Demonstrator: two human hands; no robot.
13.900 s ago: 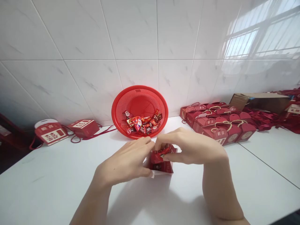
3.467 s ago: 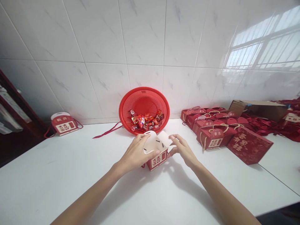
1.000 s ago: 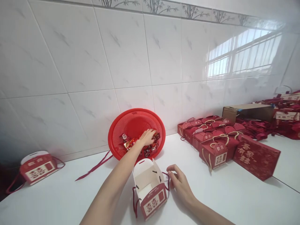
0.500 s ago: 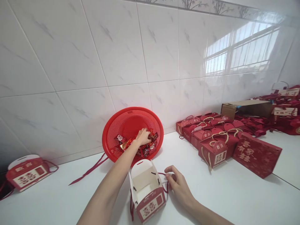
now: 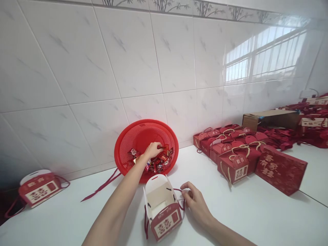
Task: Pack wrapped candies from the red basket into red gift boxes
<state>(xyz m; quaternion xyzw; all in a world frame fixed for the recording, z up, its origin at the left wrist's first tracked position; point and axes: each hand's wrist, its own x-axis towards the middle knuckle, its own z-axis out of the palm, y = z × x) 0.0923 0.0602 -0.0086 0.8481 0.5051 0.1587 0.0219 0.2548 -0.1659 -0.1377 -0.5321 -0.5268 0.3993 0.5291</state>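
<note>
My left hand (image 5: 153,149) reaches into a red perforated plastic basket (image 5: 121,150) that leans against the wall. Its fingers are closed on a wrapped candy among the red-wrapped candies (image 5: 160,165) at the basket's bottom; how many it grips is hidden. In front of the basket stands an open red-and-white gift box (image 5: 166,223), flaps up, with dark red cord handles. The visible part of its inside is white. Beside the box's right side, my right hand (image 5: 196,201) is curled, thumb and index finger closed on the box's cord (image 5: 177,189).
At the left stands another red gift box (image 5: 42,191) with a cord. A dark red ribbon (image 5: 102,186) trails from beneath the basket. Rows of closed red boxes (image 5: 234,167), a red panel-like box (image 5: 280,171) and a cardboard carton (image 5: 271,118) fill the right side by the tiled wall.
My left hand has drawn its fingers together and pulled slightly back among the candies. My right hand stays at the cord. The view has shifted slightly.
</note>
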